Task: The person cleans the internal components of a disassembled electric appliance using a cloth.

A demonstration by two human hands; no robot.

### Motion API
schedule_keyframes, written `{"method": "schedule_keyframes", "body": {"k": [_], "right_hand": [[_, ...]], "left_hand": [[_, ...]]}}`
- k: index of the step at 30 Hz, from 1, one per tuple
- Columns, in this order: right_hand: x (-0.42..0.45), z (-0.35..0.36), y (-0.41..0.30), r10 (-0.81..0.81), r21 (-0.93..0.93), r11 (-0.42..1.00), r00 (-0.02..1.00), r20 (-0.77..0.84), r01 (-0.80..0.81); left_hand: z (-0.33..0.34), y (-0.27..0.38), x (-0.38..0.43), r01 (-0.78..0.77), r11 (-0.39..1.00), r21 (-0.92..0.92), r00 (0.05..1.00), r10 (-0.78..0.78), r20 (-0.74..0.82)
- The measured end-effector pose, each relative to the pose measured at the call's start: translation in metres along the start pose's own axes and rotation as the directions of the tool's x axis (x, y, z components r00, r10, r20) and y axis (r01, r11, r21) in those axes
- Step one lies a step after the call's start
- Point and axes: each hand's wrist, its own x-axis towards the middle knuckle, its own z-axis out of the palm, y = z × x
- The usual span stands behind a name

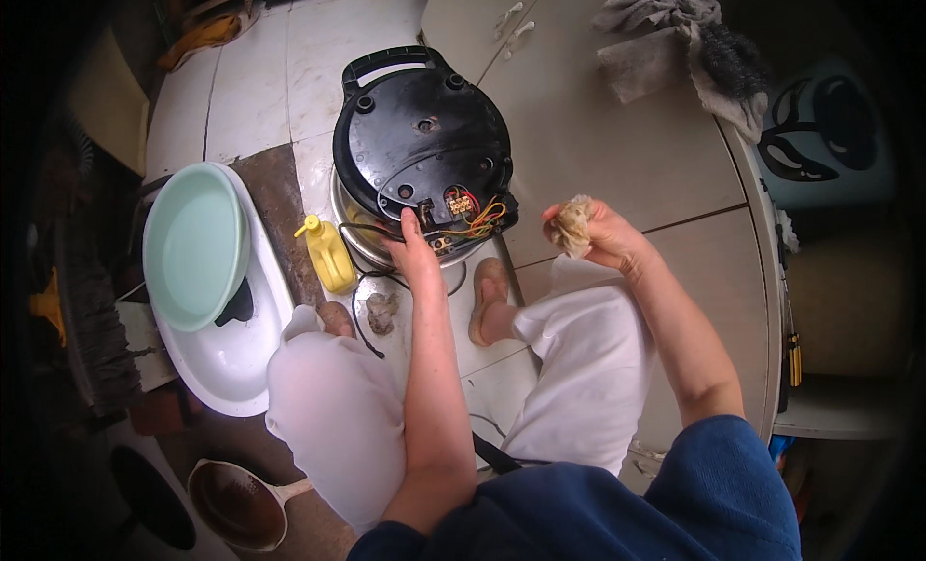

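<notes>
A round black electric appliance body point(441, 141) lies underside up on a shiny metal bowl or pot point(463, 257), its handle pointing away from me. At its near edge, a terminal block point(459, 205) and coloured wires point(488, 217) are exposed. My left hand point(416, 253) grips this edge, the thumb on the black underside and the other fingers hidden below. A black power cord point(356, 311) trails beside that hand to the floor. Off to the right, apart from the appliance, my right hand point(608, 235) pinches a crumpled, stained cloth or tissue point(573, 227).
A yellow spray bottle point(329, 257) stands left of the bowl, near a second crumpled wad point(381, 313) on the floor. Farther left, a pale green basin point(192, 250) rests in a white tub point(239, 380). Cabinet doors point(615, 141) rise at right; a pan point(235, 507) sits lower left.
</notes>
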Motion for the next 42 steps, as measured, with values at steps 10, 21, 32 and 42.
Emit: {"method": "schedule_keyframes", "body": {"k": [10, 21, 32, 42], "right_hand": [[0.004, 0.014, 0.006, -0.366, -0.740, 0.666, 0.825, -0.431, -0.090], [0.027, 0.043, 0.025, -0.693, -0.970, 0.235, 0.711, -0.121, 0.064], [0.045, 0.057, 0.047, -0.588, -0.995, -0.004, 0.805, 0.079, 0.095], [0.031, 0.060, 0.041, -0.414, -0.986, 0.154, 0.910, -0.004, 0.066]], "left_hand": [[-0.002, 0.004, 0.000, -0.034, 0.999, -0.031, 0.999, 0.036, 0.039], [0.007, 0.028, -0.016, 0.139, 0.987, 0.084, 0.989, -0.143, 0.034], [0.005, 0.025, -0.014, 0.170, 0.980, 0.106, 0.984, -0.175, 0.037], [-0.002, 0.009, -0.002, 0.110, 0.992, -0.069, 0.989, -0.102, 0.109]]}}
